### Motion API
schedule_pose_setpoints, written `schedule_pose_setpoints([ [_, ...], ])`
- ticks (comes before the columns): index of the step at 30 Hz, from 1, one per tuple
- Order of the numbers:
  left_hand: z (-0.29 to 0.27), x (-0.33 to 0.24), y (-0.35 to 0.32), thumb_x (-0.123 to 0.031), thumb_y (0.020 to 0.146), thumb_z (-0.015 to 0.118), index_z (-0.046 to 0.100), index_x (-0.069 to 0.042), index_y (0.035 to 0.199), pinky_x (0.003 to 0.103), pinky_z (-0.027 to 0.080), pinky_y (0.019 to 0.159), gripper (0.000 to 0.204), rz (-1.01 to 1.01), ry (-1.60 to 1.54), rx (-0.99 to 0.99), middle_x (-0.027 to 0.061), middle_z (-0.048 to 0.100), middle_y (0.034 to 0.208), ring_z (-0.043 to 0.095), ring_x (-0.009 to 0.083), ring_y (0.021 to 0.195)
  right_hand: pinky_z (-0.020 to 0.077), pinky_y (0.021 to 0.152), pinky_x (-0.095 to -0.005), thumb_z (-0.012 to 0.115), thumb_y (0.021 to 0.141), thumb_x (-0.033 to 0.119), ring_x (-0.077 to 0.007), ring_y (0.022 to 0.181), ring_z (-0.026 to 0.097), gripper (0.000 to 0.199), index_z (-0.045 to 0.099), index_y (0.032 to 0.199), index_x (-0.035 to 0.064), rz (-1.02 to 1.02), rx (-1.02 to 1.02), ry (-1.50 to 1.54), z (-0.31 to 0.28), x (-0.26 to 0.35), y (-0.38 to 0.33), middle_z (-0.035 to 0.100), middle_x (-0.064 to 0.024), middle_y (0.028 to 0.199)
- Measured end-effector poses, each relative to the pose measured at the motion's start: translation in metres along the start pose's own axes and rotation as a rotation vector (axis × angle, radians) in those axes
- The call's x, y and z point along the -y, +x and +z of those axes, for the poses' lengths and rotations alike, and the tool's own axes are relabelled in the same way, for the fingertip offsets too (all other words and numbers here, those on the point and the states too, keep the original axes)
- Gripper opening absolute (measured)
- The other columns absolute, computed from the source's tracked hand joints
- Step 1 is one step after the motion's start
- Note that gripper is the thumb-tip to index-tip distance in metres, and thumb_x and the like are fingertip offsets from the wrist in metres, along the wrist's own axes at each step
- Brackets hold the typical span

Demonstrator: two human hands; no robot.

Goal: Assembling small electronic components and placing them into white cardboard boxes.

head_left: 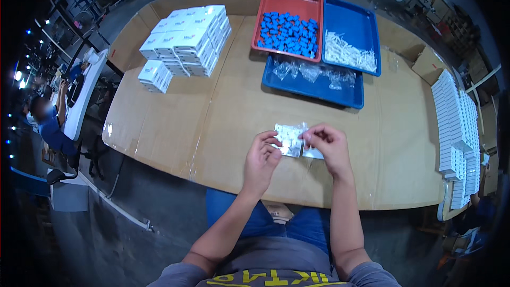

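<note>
- The small bag (291,139) pinched between the left hand (261,160) and the right hand (330,146) is clear, glossy plastic film, crinkled.
- The tabletop (175,122) is matt brown cardboard, its sheets joined by shiny tape.
- The red tray (276,1) and the 2 blue trays (353,18) are smooth, slightly glossy plastic.
- The blue parts (289,33) look like matt moulded plastic; the white parts (348,53) look like pale plastic.
- The white boxes (186,40) are smooth printed card.
- The empty bags (313,72) are thin, glinting film.
</note>
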State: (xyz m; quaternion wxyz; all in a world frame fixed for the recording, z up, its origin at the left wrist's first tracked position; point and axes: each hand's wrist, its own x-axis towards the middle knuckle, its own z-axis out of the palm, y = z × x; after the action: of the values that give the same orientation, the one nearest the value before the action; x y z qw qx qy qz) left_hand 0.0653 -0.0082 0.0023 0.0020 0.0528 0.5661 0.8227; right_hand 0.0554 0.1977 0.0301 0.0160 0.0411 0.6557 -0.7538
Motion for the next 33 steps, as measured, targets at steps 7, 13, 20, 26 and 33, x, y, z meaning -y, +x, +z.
schedule_pose_setpoints([
  [7,0.022,-0.005,-0.015,-0.024,0.106,0.066,0.072,-0.001,0.109,0.02,0.045,0.065,0.025,-0.277,0.061,0.063,-0.0011,0.067,0.086,0.055,0.0033,0.072,0.0552,0.068,-0.0261,0.072,0.096,0.001,-0.0131,0.074,0.067,0.013,0.075,0.106,-0.0056,0.092,0.029,0.204,-0.002,-0.026,-0.057,0.074,-0.0093,0.089],
  [13,0.014,0.009,-0.03,-0.024,0.105,0.067,0.076,0.0,0.108,0.019,0.041,0.059,0.025,-0.267,0.003,0.114,-0.0013,0.069,0.083,0.053,0.0022,0.068,0.0551,0.06,-0.0262,0.075,0.092,-0.003,-0.0162,0.066,0.066,0.013,0.075,0.104,-0.0055,0.279,0.138,0.604,-0.011,-0.048,-0.058,0.074,-0.0125,0.087],
  [20,0.006,0.007,-0.037,-0.025,0.104,0.069,0.076,-0.001,0.108,0.02,0.043,0.06,0.025,-0.225,0.112,0.153,-0.0011,0.07,0.084,0.054,0.0026,0.069,0.0552,0.059,-0.026,0.074,0.09,-0.006,-0.0176,0.065,0.067,0.016,0.075,0.106,-0.0044,0.269,0.291,0.53,-0.016,-0.058,-0.061,0.073,-0.0134,0.088],
  [26,0.008,0.004,-0.036,-0.025,0.103,0.071,0.076,-0.001,0.107,0.02,0.042,0.059,0.025,-0.2,0.213,0.117,-0.0012,0.07,0.083,0.054,0.0026,0.068,0.0522,0.058,-0.0246,0.075,0.091,-0.004,-0.0119,0.067,0.064,0.021,0.077,0.111,-0.0036,0.156,0.317,0.229,-0.008,-0.045,-0.063,0.07,-0.0069,0.087],
  [33,-0.014,-0.023,-0.021,-0.03,0.089,0.083,0.074,-0.004,0.115,0.03,0.05,0.079,0.037,0.114,0.885,0.076,0.0071,0.073,0.099,0.066,0.0168,0.095,0.0498,0.059,-0.0234,0.076,0.092,0.001,-0.0087,0.071,0.06,0.016,0.08,0.106,-0.0023,0.129,0.256,0.108,-0.005,-0.032,-0.064,0.068,-0.0033,0.093],
])
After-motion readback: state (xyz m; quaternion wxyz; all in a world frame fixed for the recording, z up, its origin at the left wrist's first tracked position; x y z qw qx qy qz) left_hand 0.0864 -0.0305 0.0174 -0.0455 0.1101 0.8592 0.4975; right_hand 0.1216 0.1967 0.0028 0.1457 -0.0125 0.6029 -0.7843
